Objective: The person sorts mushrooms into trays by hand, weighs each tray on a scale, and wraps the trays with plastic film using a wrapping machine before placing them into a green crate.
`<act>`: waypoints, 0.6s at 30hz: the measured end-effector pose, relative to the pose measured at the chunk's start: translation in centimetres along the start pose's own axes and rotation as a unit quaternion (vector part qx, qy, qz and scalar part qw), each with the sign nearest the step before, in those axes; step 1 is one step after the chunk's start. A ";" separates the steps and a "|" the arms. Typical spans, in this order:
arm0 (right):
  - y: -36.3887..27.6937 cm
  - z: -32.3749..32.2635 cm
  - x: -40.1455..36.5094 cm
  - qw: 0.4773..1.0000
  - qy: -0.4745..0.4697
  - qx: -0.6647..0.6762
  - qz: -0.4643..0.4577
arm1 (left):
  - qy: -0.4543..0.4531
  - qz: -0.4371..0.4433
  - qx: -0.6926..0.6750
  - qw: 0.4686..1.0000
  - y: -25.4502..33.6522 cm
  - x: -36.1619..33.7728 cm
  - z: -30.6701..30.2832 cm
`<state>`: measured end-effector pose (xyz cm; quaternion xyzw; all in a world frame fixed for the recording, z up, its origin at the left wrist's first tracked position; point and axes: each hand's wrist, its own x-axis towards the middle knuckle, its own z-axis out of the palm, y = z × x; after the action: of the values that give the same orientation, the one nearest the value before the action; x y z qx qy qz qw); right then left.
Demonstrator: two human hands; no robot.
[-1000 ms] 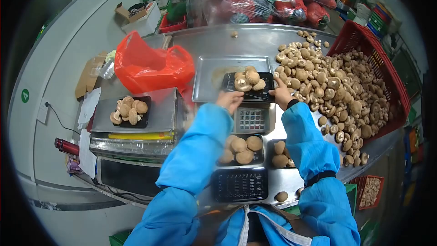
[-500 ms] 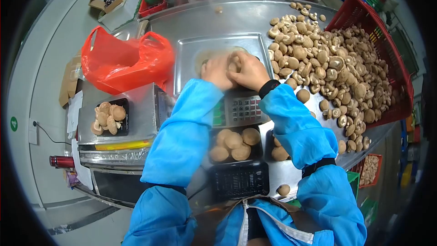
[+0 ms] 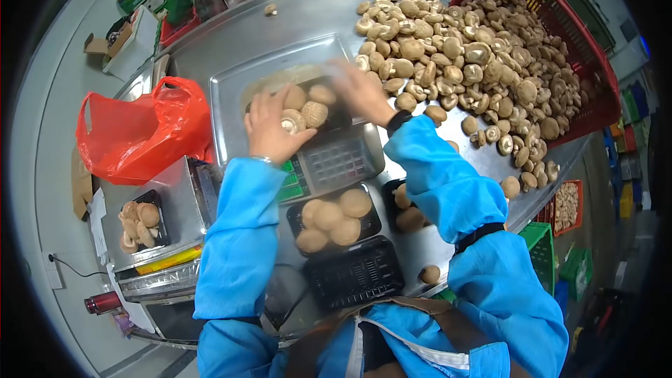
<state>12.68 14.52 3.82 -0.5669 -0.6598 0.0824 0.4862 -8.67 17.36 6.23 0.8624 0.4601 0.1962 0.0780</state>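
Observation:
On the steel pan of a weighing scale (image 3: pixel 227 108) sits a black tray (image 3: pixel 341 117) with several brown shiitake mushrooms (image 3: pixel 315 113) in it, one of them gills up. My left hand (image 3: pixel 271 126) rests at the tray's left side with its fingers spread, touching the mushrooms there. My right hand (image 3: pixel 358 92) is over the right end of the tray, beside the loose mushroom pile (image 3: pixel 448 49). Motion smears its fingers, so I cannot see whether it holds anything. Below the pan is the scale's keypad (image 3: pixel 336 166).
Nearer me stand a tray of mushrooms (image 3: pixel 329 218), a black tray without mushrooms (image 3: pixel 355 274) and a partly hidden filled tray (image 3: pixel 409 217). At left are a red plastic bag (image 3: pixel 143 133) and another mushroom tray (image 3: pixel 142 224). A tipped red crate (image 3: pixel 595 115) borders the pile.
My hands were together over the scale and have parted, the right one moving right. The tray's mushrooms are now uncovered. The whole view has turned and shifted.

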 end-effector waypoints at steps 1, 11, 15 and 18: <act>0.8 -2.1 -0.3 0.992 0.014 0.070 0.103 | -0.002 -0.003 -0.003 1.000 -0.2 -0.1 -0.2; 10.3 -10.7 -10.0 0.904 -0.107 -0.280 0.305 | 0.042 0.117 -0.038 0.992 1.6 0.2 -2.6; 4.8 -8.0 -6.3 0.962 -0.056 -0.217 0.159 | 0.045 0.093 -0.003 0.995 1.4 -0.1 -1.5; 6.5 -6.8 -7.6 0.894 -0.209 -0.361 0.161 | 0.090 0.037 -0.070 0.993 -0.2 -0.3 -1.7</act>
<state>21.17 7.48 -1.14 -0.7715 -0.6306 0.0320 0.0788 -9.65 17.16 7.64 0.8498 0.4183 0.3080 0.0891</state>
